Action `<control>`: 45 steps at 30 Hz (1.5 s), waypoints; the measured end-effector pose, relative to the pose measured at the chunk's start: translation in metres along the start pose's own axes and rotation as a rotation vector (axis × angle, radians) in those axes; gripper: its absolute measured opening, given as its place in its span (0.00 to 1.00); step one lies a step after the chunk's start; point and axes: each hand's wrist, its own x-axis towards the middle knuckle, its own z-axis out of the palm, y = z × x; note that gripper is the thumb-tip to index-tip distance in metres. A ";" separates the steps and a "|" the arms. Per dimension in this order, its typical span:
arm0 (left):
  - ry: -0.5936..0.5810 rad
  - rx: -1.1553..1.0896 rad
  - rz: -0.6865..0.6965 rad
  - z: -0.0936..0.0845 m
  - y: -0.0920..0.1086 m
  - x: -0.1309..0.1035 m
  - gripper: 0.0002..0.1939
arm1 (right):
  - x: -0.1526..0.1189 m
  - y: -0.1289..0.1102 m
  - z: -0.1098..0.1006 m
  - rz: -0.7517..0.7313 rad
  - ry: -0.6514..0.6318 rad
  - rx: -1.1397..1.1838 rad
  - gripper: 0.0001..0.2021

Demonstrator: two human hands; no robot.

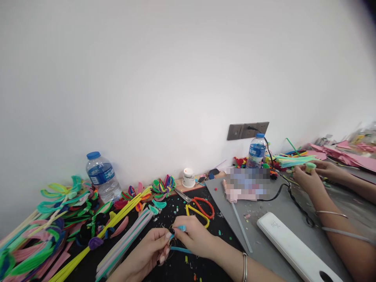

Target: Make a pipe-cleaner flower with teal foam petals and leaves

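Low in the middle of the view, my left hand (154, 247) and my right hand (191, 236) meet, fingertips pinched on a blue pipe cleaner (181, 250). One short end of it sticks up by my right thumb, and a longer length runs below my right hand. Just behind my hands lie scissors (202, 211) with red and yellow handles, blades pointing back left. Left of my left hand is a bundle of pastel pipe cleaners (125, 243), beside long yellow ones (126, 209).
Colourful pipe-cleaner flowers (38, 239) pile up at the left, near a water bottle (101, 176). A paper cup (188, 178) stands by the wall. To the right lie a glue gun (232, 194) and a white device (293, 244). Another person's hands (311, 180) work at far right.
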 end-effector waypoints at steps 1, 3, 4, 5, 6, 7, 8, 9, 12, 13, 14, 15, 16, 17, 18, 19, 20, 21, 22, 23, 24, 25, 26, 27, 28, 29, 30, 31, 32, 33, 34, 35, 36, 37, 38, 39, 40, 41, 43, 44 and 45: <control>-0.007 -0.009 -0.002 0.000 0.001 0.000 0.18 | 0.000 0.001 0.000 -0.003 0.004 0.005 0.11; -0.017 -0.012 0.021 0.003 0.003 0.000 0.18 | 0.000 0.001 -0.001 0.008 0.014 0.012 0.10; -0.015 -0.003 0.040 0.004 0.004 0.000 0.17 | 0.001 0.002 -0.001 0.025 0.021 0.012 0.10; -0.005 0.017 0.054 0.006 0.005 0.000 0.17 | 0.001 0.002 -0.002 0.046 0.026 0.010 0.10; 0.012 0.045 0.068 0.007 0.006 0.001 0.17 | 0.002 0.002 -0.002 0.071 0.028 0.010 0.11; 0.030 0.082 0.086 0.008 0.007 0.001 0.18 | 0.002 0.002 -0.003 0.094 0.026 0.013 0.11; 0.046 0.124 0.111 0.009 0.007 0.002 0.18 | 0.002 0.002 -0.003 0.113 0.022 0.017 0.11; 0.061 0.169 0.137 0.008 0.007 0.003 0.18 | 0.003 0.001 -0.003 0.123 0.013 0.025 0.11; 0.085 0.283 0.210 0.005 0.004 0.004 0.16 | 0.003 0.001 -0.003 0.125 -0.019 0.041 0.12; 0.085 0.312 0.218 0.003 0.003 0.004 0.15 | 0.003 0.001 -0.002 0.119 -0.027 0.040 0.12; 0.083 0.335 0.221 0.002 0.002 0.005 0.15 | 0.003 0.001 -0.002 0.113 -0.035 0.038 0.12; 0.078 0.353 0.224 0.000 0.001 0.005 0.14 | 0.003 0.002 -0.002 0.105 -0.043 0.035 0.12; 0.074 0.366 0.228 -0.001 0.000 0.005 0.14 | 0.003 0.002 -0.002 0.099 -0.052 0.032 0.12; 0.073 0.376 0.231 -0.002 0.000 0.006 0.14 | 0.003 0.002 -0.002 0.094 -0.065 0.030 0.12; 0.073 0.382 0.235 -0.003 0.000 0.006 0.14 | 0.002 0.002 -0.002 0.091 -0.080 0.028 0.12; 0.071 0.386 0.241 -0.004 0.000 0.006 0.14 | 0.002 0.001 -0.003 0.092 -0.091 0.026 0.12; 0.071 0.387 0.249 -0.004 0.000 0.005 0.14 | 0.002 0.001 -0.003 0.096 -0.099 0.026 0.12; 0.074 0.386 0.258 -0.003 0.000 0.005 0.14 | 0.002 0.001 -0.003 0.102 -0.100 0.023 0.12; 0.078 0.381 0.266 -0.003 0.000 0.004 0.15 | 0.002 0.001 -0.003 0.107 -0.093 0.016 0.12; 0.085 0.373 0.274 -0.002 0.001 0.003 0.15 | 0.002 0.001 -0.002 0.113 -0.081 0.003 0.13; 0.095 0.363 0.276 -0.001 0.002 0.003 0.15 | 0.002 0.002 -0.001 0.120 -0.069 -0.012 0.13; 0.103 0.349 0.275 0.001 0.002 0.002 0.15 | 0.002 0.003 0.000 0.126 -0.058 -0.030 0.14; 0.113 0.339 0.275 0.002 0.003 0.001 0.15 | 0.003 0.004 0.002 0.133 -0.051 -0.049 0.14; 0.122 0.333 0.275 0.004 0.003 0.001 0.15 | 0.003 0.006 0.003 0.140 -0.046 -0.064 0.14; 0.130 0.332 0.278 0.005 0.003 0.001 0.15 | 0.002 0.007 0.005 0.147 -0.046 -0.075 0.14; 0.138 0.330 0.279 0.006 0.003 0.002 0.15 | 0.002 0.008 0.006 0.155 -0.045 -0.083 0.14; 0.145 0.326 0.279 0.006 0.002 0.003 0.15 | 0.002 0.009 0.007 0.162 -0.044 -0.088 0.14; 0.152 0.318 0.276 0.006 0.001 0.003 0.15 | 0.002 0.010 0.007 0.167 -0.043 -0.089 0.14; 0.157 0.309 0.272 0.006 0.001 0.004 0.15 | 0.002 0.010 0.006 0.174 -0.038 -0.087 0.14; 0.159 0.303 0.270 0.006 0.000 0.005 0.15 | 0.003 0.011 0.005 0.184 -0.029 -0.084 0.14; 0.160 0.299 0.269 0.005 0.000 0.006 0.15 | 0.003 0.011 0.004 0.198 -0.013 -0.083 0.14; 0.163 0.296 0.268 0.005 0.000 0.007 0.15 | 0.004 0.012 0.002 0.212 0.004 -0.081 0.15; 0.165 0.294 0.267 0.004 -0.001 0.007 0.15 | 0.004 0.013 0.000 0.225 0.017 -0.084 0.15; 0.168 0.294 0.266 0.004 -0.001 0.008 0.15 | 0.005 0.013 -0.002 0.229 0.024 -0.086 0.15; 0.171 0.296 0.264 0.003 -0.001 0.008 0.14 | 0.005 0.014 -0.003 0.228 0.025 -0.091 0.15; 0.171 0.297 0.260 0.003 -0.002 0.008 0.14 | 0.005 0.014 -0.004 0.223 0.022 -0.096 0.15; 0.166 0.300 0.255 0.003 -0.002 0.007 0.14 | 0.005 0.015 -0.005 0.214 0.019 -0.103 0.14; 0.156 0.306 0.250 0.004 -0.002 0.007 0.14 | 0.005 0.015 -0.005 0.205 0.014 -0.110 0.14; 0.140 0.329 0.245 0.005 -0.003 0.007 0.14 | 0.004 0.015 -0.003 0.186 0.005 -0.120 0.14; 0.137 0.344 0.246 0.005 -0.003 0.006 0.14 | 0.004 0.014 -0.002 0.176 -0.003 -0.121 0.14; 0.139 0.363 0.251 0.005 -0.004 0.006 0.15 | 0.003 0.014 -0.001 0.168 -0.009 -0.119 0.14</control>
